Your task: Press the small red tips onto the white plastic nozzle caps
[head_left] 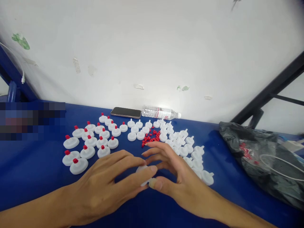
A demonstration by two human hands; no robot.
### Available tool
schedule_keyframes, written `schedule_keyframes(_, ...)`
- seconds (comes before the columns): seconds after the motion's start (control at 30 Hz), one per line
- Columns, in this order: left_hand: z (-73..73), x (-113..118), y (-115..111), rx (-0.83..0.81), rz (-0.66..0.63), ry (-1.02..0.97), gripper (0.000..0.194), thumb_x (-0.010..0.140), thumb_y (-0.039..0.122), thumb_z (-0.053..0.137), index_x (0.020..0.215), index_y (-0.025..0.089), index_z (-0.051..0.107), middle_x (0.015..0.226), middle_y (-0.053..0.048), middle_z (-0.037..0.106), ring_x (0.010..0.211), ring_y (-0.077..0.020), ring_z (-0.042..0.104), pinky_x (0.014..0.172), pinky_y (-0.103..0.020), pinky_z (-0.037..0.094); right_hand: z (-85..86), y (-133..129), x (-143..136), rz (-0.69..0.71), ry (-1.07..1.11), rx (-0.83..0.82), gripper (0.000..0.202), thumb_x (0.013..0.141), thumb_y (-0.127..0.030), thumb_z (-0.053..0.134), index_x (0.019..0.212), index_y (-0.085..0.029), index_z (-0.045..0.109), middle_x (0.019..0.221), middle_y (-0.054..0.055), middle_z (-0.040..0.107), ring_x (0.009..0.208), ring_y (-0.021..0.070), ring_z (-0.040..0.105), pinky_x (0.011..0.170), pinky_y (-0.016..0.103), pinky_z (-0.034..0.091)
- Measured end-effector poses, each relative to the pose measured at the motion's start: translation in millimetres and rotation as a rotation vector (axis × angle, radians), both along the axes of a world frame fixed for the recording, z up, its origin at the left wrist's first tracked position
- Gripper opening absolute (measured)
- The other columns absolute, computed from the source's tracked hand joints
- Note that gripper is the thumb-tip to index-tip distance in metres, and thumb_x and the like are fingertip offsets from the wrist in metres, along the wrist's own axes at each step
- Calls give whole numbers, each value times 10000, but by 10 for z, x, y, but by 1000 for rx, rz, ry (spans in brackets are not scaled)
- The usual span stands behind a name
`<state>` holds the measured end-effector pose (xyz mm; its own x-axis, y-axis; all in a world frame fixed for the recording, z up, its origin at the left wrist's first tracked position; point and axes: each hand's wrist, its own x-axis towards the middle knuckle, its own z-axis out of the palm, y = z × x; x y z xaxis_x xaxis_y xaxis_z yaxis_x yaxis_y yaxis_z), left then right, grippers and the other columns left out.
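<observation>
Left hand (102,180) has its fingers around a white disc (140,170), held near centre, mostly hidden. Right hand (182,180) sits opposite, half curled, fingers apart, thumb tip right by the disc; can't tell if it grips any of it. The two hands are nearly meeting, so the gap between them is tight.

Red caps (154,136) are in a loose pile just past the right fingertips; contact can't be told. Uncapped discs (183,151) start far of centre and curve down the right side, packed tight, several touching; nearest one is just beside the right forearm, so little margin there. Capped discs (87,152) stand on the left, looser, blue showing between many of them; the left hand is just beside that group's near edge.

Blue table (35,177) runs out left of the capped group, shows between the forearms on the near side, and leaves a lane between uncapped discs and black bag (261,177) on the right. Far edge: phone (125,112) lies flat, clear bottle (161,112) on its side just right of it, white wall (152,47) behind.
</observation>
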<state>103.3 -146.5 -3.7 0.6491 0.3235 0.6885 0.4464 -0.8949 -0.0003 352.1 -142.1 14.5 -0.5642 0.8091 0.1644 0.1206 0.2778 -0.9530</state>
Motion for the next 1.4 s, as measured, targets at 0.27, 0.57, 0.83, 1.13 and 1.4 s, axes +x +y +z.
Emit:
schedule_keyframes(0.27, 121, 79, -102, 70, -23, 49, 328, 1025, 116, 559, 1344, 175, 611, 1023, -55, 761, 889, -219, 642, 754, -357, 584, -187, -50, -89, 162, 183, -24, 540, 904, -166, 759, 1399, -335, 624, 1141, -6, 778, 966, 135, 745, 882, 244, 603)
schedule_keyframes(0.57, 219, 119, -168, 77, -9, 117, 317, 1025, 93, 496, 1297, 197, 622, 960, -31, 755, 815, -206, 654, 764, -352, 562, -307, -89, -151, 58, 190, 131, 581, 696, -93, 841, 1243, -264, 741, 754, -72, 703, 576, 66, 577, 611, 130, 524)
schedule_keyframes(0.83, 137, 157, -150, 74, 12, 73, 374, 1048, 58, 396, 1316, 177, 628, 967, -37, 718, 847, -211, 588, 808, -357, 495, -172, -74, -133, 21, -11, 145, 412, 751, -146, 802, 1148, -231, 735, 763, -81, 685, 603, 71, 604, 590, 126, 502)
schedule_keyframes(1.13, 12, 139, -9, -162, 187, 65, 352, 1024, 128, 499, 1369, 170, 555, 1103, -84, 630, 1046, -249, 525, 919, -401, 477, -72, 232, 145, -218, -475, 797, 290, 1070, -223, 514, 1338, -227, 626, 1256, 90, 738, 1161, 244, 692, 1045, 436, 538)
schedule_keyframes(1.4, -80, 90, 100, -145, 338, 236, 212, 1033, 163, 441, 1024, 170, 653, 985, -91, 628, 1028, -310, 534, 898, -524, 481, -82, 386, 249, -280, -953, 1027, 334, 1064, -199, 484, 1351, -156, 649, 1426, 205, 590, 1353, 381, 536, 1091, 610, 495)
